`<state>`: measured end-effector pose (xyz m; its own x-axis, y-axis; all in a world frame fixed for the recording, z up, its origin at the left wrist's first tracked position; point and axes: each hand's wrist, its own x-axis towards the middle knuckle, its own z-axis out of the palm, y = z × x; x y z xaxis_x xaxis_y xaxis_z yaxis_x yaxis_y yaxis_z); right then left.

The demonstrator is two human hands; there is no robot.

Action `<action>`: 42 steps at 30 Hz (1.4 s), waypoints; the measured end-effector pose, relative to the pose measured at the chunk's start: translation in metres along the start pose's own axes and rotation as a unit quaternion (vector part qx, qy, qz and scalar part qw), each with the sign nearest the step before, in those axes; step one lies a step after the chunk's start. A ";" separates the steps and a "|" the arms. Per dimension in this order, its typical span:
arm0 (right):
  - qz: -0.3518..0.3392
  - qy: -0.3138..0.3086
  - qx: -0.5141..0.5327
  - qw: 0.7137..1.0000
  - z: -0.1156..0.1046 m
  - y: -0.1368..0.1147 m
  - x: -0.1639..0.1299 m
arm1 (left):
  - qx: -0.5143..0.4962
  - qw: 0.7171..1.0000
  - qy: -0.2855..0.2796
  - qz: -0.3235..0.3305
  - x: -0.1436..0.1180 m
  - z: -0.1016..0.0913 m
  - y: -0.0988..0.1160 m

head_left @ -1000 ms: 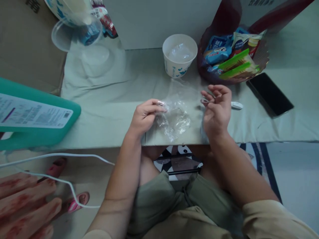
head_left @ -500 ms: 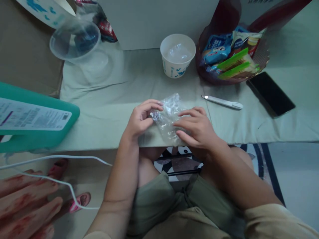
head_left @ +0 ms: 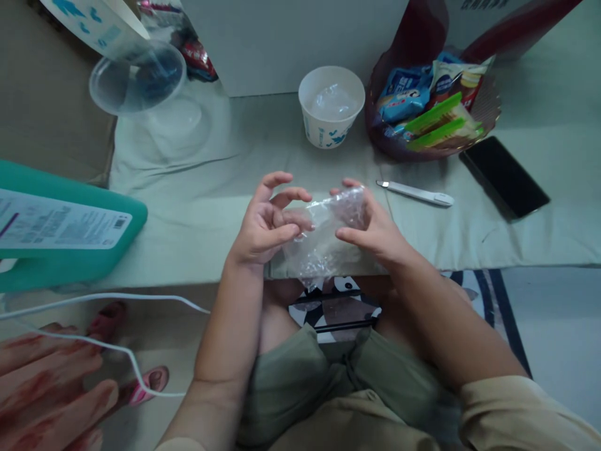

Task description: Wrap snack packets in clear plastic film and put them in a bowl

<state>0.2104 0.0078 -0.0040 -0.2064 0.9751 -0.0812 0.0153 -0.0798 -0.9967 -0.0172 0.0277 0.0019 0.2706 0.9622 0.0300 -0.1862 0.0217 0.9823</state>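
One clear plastic bag (head_left: 326,241) hangs over the near edge of the worktop (head_left: 188,216), its corner gripped by the right hand (head_left: 378,228); the left hand (head_left: 270,225) half-curls beside it, grip unclear. Probably light, limp, slippery: best pinched along its top.

Clear plastic (head_left: 323,244); blue-patterned white cup (head_left: 326,129); black phone (head_left: 504,178).

We see a pale green, cloth-covered worktop (head_left: 201,207), creased toward its left end. On it we find a white cup (head_left: 328,130) with blue print, a dark red bowl (head_left: 392,145), a slim white-handled tool (head_left: 416,193) and a black phone (head_left: 506,178), face up.
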 end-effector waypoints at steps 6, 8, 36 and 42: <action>0.078 0.015 0.076 0.994 0.011 -0.014 -0.002 | -0.172 0.973 -0.055 -0.144 0.004 0.007 0.005; 0.086 0.042 0.065 0.993 0.011 -0.014 -0.003 | -0.090 0.978 -0.063 -0.180 0.004 0.009 0.004; -0.019 0.093 0.140 0.986 0.018 -0.023 -0.002 | 0.148 0.984 0.022 0.099 0.010 0.055 -0.007; 0.010 -0.016 0.313 0.950 0.015 -0.022 0.002 | -0.026 0.999 0.034 -0.001 0.026 0.064 -0.013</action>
<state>0.1949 0.0086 0.0176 -0.2409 0.9664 -0.0898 -0.5634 -0.2146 -0.7979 0.0529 0.0354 0.0021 0.2070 0.9782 0.0148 -0.2354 0.0351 0.9713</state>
